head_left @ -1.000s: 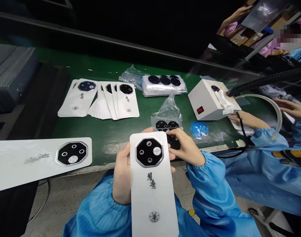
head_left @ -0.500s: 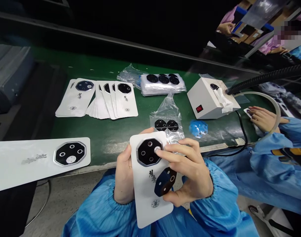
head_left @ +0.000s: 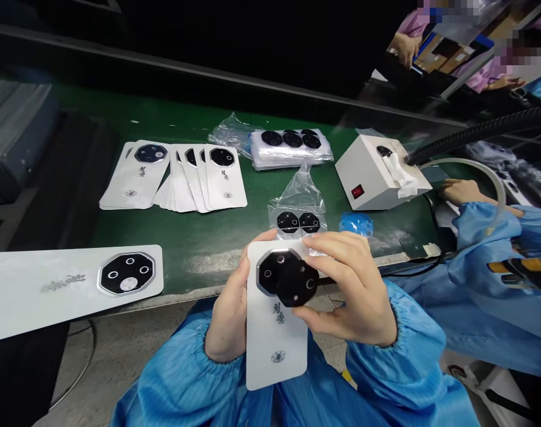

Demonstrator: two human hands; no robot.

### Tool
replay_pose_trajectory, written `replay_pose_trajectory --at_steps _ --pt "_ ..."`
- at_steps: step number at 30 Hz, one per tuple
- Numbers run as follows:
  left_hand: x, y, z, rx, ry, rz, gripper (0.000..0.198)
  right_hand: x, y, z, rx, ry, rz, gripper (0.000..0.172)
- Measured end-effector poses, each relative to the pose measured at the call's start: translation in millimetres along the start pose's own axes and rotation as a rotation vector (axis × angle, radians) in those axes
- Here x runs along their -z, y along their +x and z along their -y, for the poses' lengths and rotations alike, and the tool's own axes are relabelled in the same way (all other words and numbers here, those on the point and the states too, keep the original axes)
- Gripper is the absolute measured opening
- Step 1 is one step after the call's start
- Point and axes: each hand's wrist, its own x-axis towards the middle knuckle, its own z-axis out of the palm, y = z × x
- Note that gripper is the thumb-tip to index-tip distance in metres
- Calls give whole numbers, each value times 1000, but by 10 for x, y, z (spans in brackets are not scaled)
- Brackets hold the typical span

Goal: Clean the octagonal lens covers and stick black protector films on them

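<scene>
My left hand [head_left: 226, 308] grips a white phone-shaped card [head_left: 274, 341] from below, upright and tilted slightly toward me. The card bears a black octagonal lens plate [head_left: 268, 273] in a silver rim near its top. My right hand [head_left: 357, 290] pinches a black octagonal lens piece [head_left: 297, 281] between fingers and thumb. That piece overlaps and touches the card's plate, covering its right side.
The green workbench [head_left: 181, 261] holds fanned white cards [head_left: 208, 178], a stack of lens sheets [head_left: 292, 148], a plastic bag of lens pieces [head_left: 297, 207], a blue crumpled item [head_left: 355, 224] and a white switch box [head_left: 368, 172]. A large white card [head_left: 66, 284] lies left. A co-worker's hand [head_left: 461, 191] works right.
My right hand has brought the black lens piece up from the card's lower part onto the octagonal plate. The card now stands straighter. The co-worker's hand has moved slightly.
</scene>
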Motion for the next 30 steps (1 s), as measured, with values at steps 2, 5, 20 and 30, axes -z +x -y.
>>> replay_pose_trajectory --at_steps 2,5,20,30 --pt "31 0 11 2 -2 37 31 12 42 21 7 -41 45 42" --pt "47 -6 21 2 -27 99 32 9 75 75 -2 -83 72 38" --pt "25 -58 54 3 -90 248 35 -11 98 119 5 -138 94 35" --pt "35 -48 55 15 -71 246 35 3 87 124 -3 -147 105 31"
